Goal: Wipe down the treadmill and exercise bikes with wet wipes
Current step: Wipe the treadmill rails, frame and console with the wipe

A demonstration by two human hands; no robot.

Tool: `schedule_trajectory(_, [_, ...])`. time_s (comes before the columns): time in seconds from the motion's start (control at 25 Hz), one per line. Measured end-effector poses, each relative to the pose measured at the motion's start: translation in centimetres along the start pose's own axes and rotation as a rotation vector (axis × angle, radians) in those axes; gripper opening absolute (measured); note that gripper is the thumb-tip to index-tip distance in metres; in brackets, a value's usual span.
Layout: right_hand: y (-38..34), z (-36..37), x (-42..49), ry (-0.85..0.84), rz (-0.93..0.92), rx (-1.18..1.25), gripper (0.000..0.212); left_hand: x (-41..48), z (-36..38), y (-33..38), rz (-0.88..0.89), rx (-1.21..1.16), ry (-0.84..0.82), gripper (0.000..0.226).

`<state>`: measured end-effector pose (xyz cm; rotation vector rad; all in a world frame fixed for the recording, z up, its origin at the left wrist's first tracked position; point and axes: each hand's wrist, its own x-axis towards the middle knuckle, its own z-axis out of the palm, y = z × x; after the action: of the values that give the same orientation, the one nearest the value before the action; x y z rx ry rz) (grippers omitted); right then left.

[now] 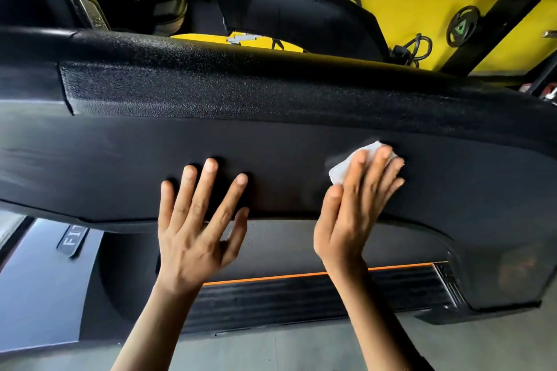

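The left forearm [144, 325] and right forearm [379, 319] reach forward, bare, side by side. The left hand [196, 229] lies flat, palm down, fingers straight and spread. The right hand [352, 214] is flat too, fingers straight and together, thumb alongside, pressing a wipe [340, 170].

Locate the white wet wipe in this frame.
Head view, right of centre: the white wet wipe is pressed against the matte black treadmill panel under the right hand, with the left hand flat on the panel to its left.
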<state>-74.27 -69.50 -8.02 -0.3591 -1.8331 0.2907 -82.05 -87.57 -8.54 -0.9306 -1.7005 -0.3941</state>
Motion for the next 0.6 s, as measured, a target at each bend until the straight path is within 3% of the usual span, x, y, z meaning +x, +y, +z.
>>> schedule_trajectory(0.08, [-3.0,0.4,0.7,-0.042,-0.059,0.070,0.048,0.1,0.1,-0.2,0.008,-0.001,0.004,0.059])
schedule_trajectory(0.2, [-4.6,0.4,1.8,-0.146,-0.421,0.004,0.046,0.1,0.1,-0.7,0.020,-0.003,0.021,0.057])
schedule_trajectory(0.36, [-5.7,1.1,2.0,-0.082,-0.258,0.011,0.043,-0.2,-0.3,-1.9,-0.010,0.014,0.043,0.063])
schedule_trajectory(0.48, [-4.2,2.2,-1.7,-0.120,-0.489,-0.052,0.049,-0.6,-0.5,-2.9,0.003,0.007,0.050,0.063])
schedule_trajectory(0.52, [-3.0,2.4,-3.1,-0.121,-0.477,-0.084,0.048,-0.9,-0.6,-3.2,0.008,0.004,0.051,0.063])
schedule_trajectory(0.6, [-2.2,2.3,-5.4,-0.107,-0.178,-0.085,0.051,-1.3,-0.8,-3.9,0.011,0.002,0.053,0.063])
